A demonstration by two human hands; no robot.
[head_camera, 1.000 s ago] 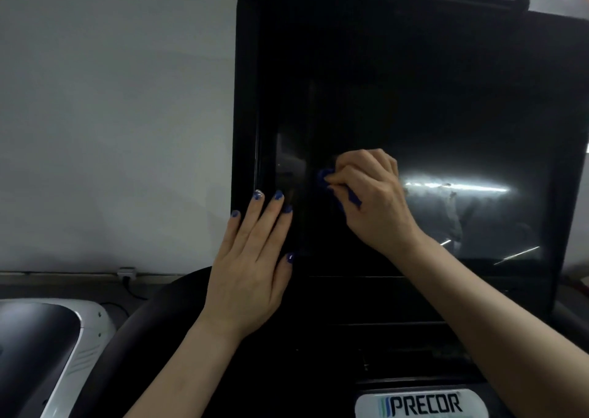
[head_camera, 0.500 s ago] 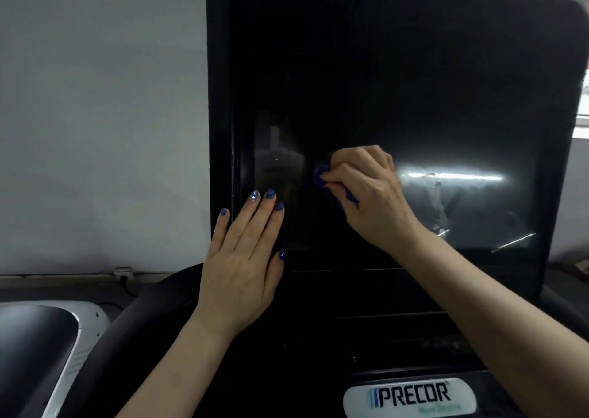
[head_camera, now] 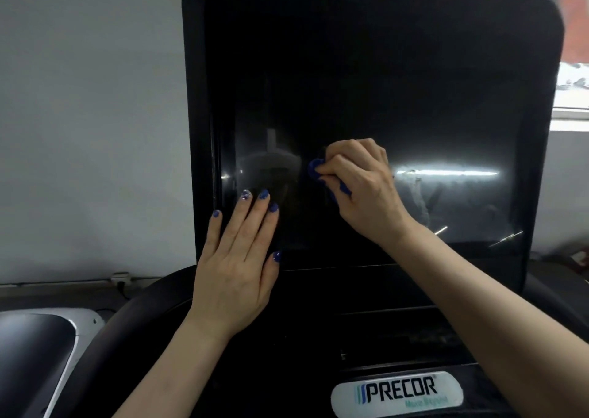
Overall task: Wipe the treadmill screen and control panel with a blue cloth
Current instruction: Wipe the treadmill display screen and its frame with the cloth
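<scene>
Blue cloth [head_camera: 318, 170] bunched in right hand [head_camera: 366, 191].

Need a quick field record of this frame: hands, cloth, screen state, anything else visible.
left hand: flat, fingers straight, resting on the lower left corner of the screen
right hand: curled round the blue cloth, pressing it on the screen
blue cloth: bunched, mostly hidden under the fingers
treadmill screen: dark, off; smears right of the right hand
control panel: below the screen, untouched by either hand
Precor badge: bottom centre
neighbouring machine: white and black, lower left
</scene>
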